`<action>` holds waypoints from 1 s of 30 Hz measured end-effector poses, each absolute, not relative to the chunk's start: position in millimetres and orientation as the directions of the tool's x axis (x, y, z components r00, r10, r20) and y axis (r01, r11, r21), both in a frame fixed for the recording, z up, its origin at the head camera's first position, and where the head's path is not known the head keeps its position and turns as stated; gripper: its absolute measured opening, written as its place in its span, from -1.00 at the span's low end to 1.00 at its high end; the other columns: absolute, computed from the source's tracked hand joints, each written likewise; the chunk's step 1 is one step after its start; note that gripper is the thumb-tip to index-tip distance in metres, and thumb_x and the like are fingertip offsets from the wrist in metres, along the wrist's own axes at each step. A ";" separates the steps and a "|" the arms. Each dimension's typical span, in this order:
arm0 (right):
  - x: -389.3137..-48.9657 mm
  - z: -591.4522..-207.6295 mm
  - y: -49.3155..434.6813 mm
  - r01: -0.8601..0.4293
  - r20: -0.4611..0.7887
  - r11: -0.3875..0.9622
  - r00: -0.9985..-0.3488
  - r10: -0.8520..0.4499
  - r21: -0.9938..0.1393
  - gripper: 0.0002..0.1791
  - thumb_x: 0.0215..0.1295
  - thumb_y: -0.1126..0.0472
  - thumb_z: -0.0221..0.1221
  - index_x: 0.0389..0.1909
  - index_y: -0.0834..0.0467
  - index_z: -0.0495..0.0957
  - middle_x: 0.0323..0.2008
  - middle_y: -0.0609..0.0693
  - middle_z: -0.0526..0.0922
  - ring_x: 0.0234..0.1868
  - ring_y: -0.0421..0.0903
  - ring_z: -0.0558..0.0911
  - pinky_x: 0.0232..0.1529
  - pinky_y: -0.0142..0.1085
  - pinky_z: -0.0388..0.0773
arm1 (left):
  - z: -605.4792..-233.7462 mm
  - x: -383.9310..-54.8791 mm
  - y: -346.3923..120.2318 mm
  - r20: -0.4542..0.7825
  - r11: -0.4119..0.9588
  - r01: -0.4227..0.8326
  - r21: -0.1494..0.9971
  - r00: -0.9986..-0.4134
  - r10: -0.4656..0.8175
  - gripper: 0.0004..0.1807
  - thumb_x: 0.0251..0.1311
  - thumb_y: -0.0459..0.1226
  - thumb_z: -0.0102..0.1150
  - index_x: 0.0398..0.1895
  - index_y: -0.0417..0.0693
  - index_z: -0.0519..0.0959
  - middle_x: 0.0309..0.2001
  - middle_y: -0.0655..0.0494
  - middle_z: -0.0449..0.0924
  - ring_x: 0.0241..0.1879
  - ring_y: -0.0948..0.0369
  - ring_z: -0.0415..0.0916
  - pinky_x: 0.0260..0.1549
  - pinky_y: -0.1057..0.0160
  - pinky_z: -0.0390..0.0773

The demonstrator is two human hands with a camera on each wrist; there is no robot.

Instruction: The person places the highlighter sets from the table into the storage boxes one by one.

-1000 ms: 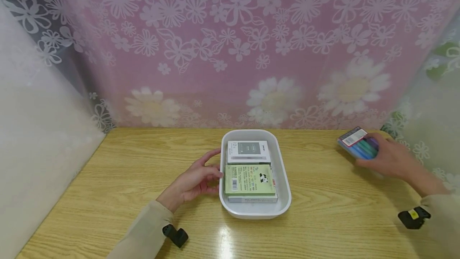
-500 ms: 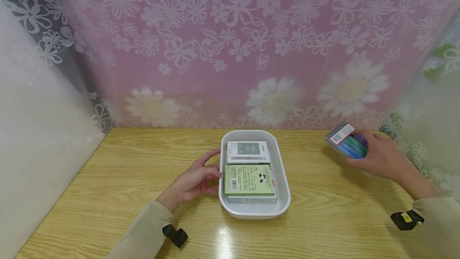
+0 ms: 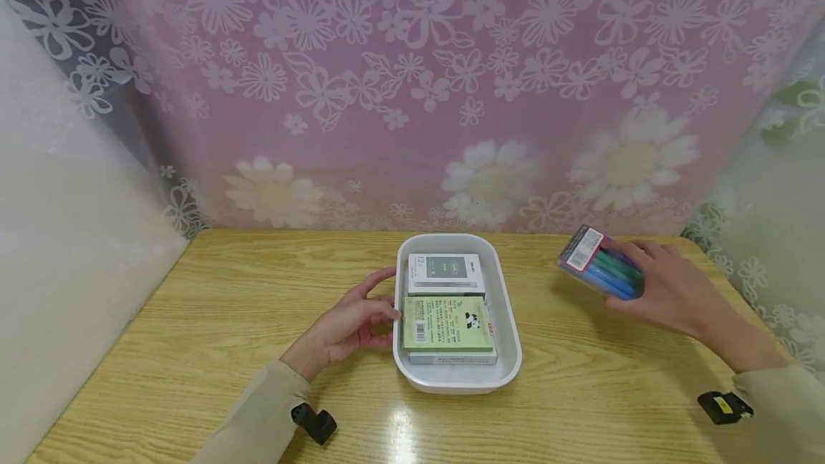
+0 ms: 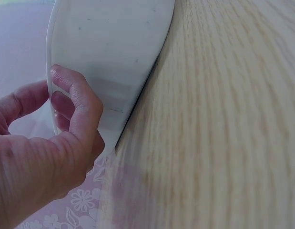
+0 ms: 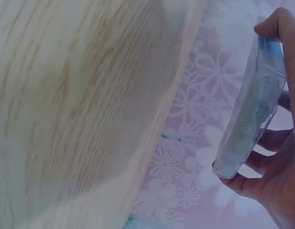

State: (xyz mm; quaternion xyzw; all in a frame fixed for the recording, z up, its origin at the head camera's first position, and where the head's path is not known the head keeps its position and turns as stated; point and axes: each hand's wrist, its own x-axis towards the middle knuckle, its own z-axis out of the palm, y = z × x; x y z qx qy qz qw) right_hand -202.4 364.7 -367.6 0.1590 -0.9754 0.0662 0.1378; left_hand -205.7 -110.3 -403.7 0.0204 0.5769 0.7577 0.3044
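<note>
At the right, my right hand (image 3: 670, 288) grips a clear plastic pack (image 3: 599, 263) above the table. Blue, green and purple rod-like items fill the pack, and a dark label with a white barcode patch covers one end. In the right wrist view the thumb lies on one end of the pack (image 5: 254, 109) and the fingertips on the other. At the centre stands a white tray (image 3: 509, 321). My left hand (image 3: 351, 321) holds its left rim, fingers curled against the outer wall (image 4: 118, 47). Inside lie a white box (image 3: 446, 274) and a green panda-printed box (image 3: 445, 324).
Beneath the green box another white box (image 3: 451, 359) shows along its edge. The wood-grain table (image 3: 258, 292) ends at a pink floral curtain (image 3: 387, 127). Pale sheets (image 3: 71, 235) hang at the sides.
My right hand has carried the plastic pack leftward, toward the tray, and the pack has turned somewhat. My left hand and the tray have stayed in place.
</note>
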 end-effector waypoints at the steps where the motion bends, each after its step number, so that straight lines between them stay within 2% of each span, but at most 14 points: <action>1: -201.7 -367.3 363.0 -0.334 0.292 0.939 -0.909 -0.298 -0.079 -0.04 -0.07 -0.17 0.50 0.38 0.10 0.42 0.16 0.35 0.53 -0.08 0.32 0.56 -0.38 -0.02 0.47 | -403.8 -205.7 -110.3 -0.320 -0.149 -0.438 0.887 -0.814 0.485 -0.07 0.19 -0.50 0.12 0.61 0.20 0.07 0.05 0.06 0.63 -0.22 0.23 0.61 -0.34 0.22 0.66; 9: -196.2 -362.8 346.9 -0.398 0.323 0.917 -0.872 -0.368 -0.032 -0.03 -0.09 -0.17 0.49 0.39 0.06 0.42 0.15 0.29 0.55 -0.04 0.31 0.56 -0.35 0.06 0.51 | -404.4 -205.2 -110.8 -0.319 -0.147 -0.436 0.888 -0.813 0.487 -0.07 0.20 -0.50 0.12 0.61 0.19 0.06 0.01 0.08 0.64 -0.24 0.23 0.61 -0.34 0.23 0.66; 17: -191.5 -358.1 323.8 -0.481 0.382 0.877 -0.810 -0.445 0.000 -0.06 -0.16 -0.11 0.48 0.36 0.01 0.46 0.12 0.18 0.59 -0.02 0.24 0.58 -0.31 0.03 0.53 | -404.9 -204.9 -111.4 -0.314 -0.148 -0.434 0.889 -0.811 0.493 -0.07 0.20 -0.50 0.12 0.62 0.18 0.04 0.05 0.03 0.62 -0.23 0.23 0.61 -0.34 0.23 0.65; 22: -189.8 -355.1 308.5 -0.535 0.404 0.844 -0.770 -0.495 0.014 -0.05 -0.19 -0.12 0.50 0.36 -0.02 0.48 0.11 0.16 0.61 0.02 0.22 0.58 -0.23 0.08 0.56 | -404.8 -205.5 -111.7 -0.313 -0.150 -0.434 0.889 -0.812 0.492 -0.07 0.20 -0.50 0.12 0.61 0.19 0.05 0.05 0.03 0.62 -0.24 0.23 0.60 -0.34 0.23 0.65; 30: -185.3 -353.9 289.8 -0.576 0.406 0.817 -0.743 -0.532 0.018 -0.04 -0.24 -0.12 0.50 0.36 -0.08 0.48 0.12 0.14 0.62 0.04 0.16 0.58 -0.18 0.06 0.56 | -404.6 -205.7 -111.5 -0.308 -0.155 -0.433 0.888 -0.809 0.500 -0.07 0.20 -0.50 0.12 0.62 0.16 0.04 0.04 0.04 0.64 -0.23 0.22 0.61 -0.34 0.23 0.66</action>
